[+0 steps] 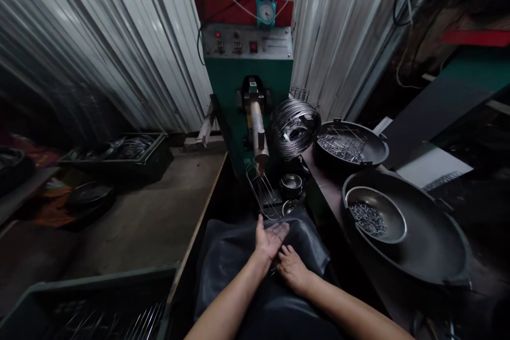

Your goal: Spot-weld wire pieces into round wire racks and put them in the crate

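My left hand is over the black apron on my lap, palm turned up, thumb and fingers stretched out. Just right of it is my right hand, its fingers curled in by the left palm. A small glint shows below the fingers, but what they hold, if anything, is hidden. Beyond the hands, a looped metal wire frame leans beneath the rod-like arm of a green machine. Small metal bowls stand right of the frame.
A bundle of wire rings hangs at the machine's right. Farther right, a dark pan holds wire pieces; a larger pan contains a bowl of short metal pieces. Crates with metal parts stand left.
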Action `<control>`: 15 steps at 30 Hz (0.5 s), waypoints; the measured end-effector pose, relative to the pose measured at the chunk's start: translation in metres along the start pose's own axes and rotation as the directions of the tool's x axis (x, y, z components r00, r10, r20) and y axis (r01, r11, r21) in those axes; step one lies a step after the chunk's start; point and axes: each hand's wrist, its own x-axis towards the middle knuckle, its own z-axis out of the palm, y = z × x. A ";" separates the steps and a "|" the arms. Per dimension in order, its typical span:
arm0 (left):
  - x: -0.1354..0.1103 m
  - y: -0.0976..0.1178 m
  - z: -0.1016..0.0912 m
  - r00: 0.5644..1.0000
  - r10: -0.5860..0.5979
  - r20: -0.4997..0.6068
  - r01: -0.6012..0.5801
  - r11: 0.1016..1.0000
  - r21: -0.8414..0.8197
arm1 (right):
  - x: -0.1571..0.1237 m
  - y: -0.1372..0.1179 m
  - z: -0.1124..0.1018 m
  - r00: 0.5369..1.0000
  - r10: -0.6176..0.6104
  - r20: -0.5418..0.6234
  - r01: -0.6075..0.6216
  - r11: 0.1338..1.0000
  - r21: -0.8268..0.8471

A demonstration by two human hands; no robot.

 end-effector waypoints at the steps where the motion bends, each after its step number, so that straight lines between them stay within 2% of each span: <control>1: -0.001 -0.003 0.007 0.999 -0.020 0.050 0.021 0.999 -0.031 | -0.005 0.002 -0.002 1.000 0.016 -0.002 -0.016 1.000 0.011; 3: -0.004 -0.007 0.019 0.991 -0.038 0.128 0.051 0.994 -0.097 | -0.014 0.004 -0.006 0.999 0.034 0.000 -0.034 0.999 0.012; 5: -0.005 -0.009 0.028 0.988 -0.031 0.151 0.054 0.987 -0.149 | -0.018 0.004 -0.007 1.000 0.020 0.010 -0.020 1.000 -0.004; 11: 0.005 0.003 0.032 0.994 -0.014 0.110 0.033 0.984 -0.173 | -0.018 -0.003 0.005 0.989 -0.151 -0.005 0.149 0.983 -0.105; 15: 0.013 0.012 0.032 0.998 0.002 0.061 0.005 0.994 -0.106 | -0.020 -0.005 0.008 0.988 -0.150 -0.036 0.144 0.979 -0.143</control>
